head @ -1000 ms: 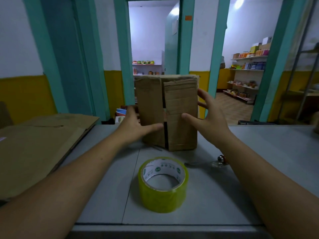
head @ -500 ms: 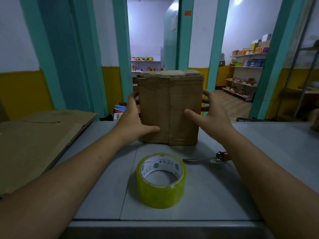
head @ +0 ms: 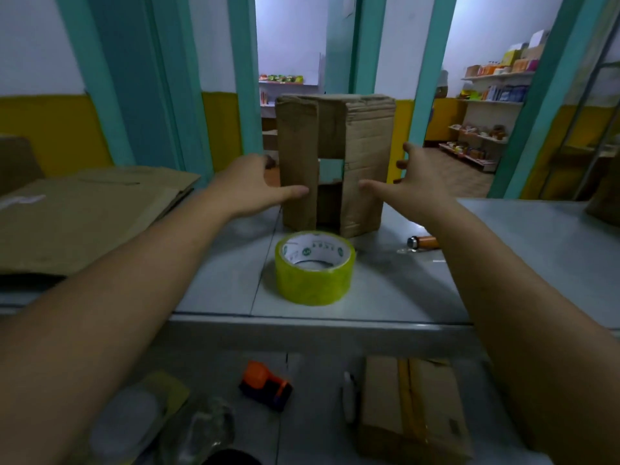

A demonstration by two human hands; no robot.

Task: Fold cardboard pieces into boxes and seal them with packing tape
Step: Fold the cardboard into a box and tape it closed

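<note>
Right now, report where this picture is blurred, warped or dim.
Head view: the wide lens splays the teal door frames outward; the orange tape dispenser below the table edge is blurred; the shop shelves behind glow bright, while the tape roll and upright box sit in dimmer light, fairly sharp.

The cardboard box [head: 365,162] is showing plain brown. The tape roll [head: 315,285] is glowing yellow-green, its white core carrying green print. The bench [head: 520,236] is looking pale grey; the door frames [head: 243,78] are showing teal.
</note>
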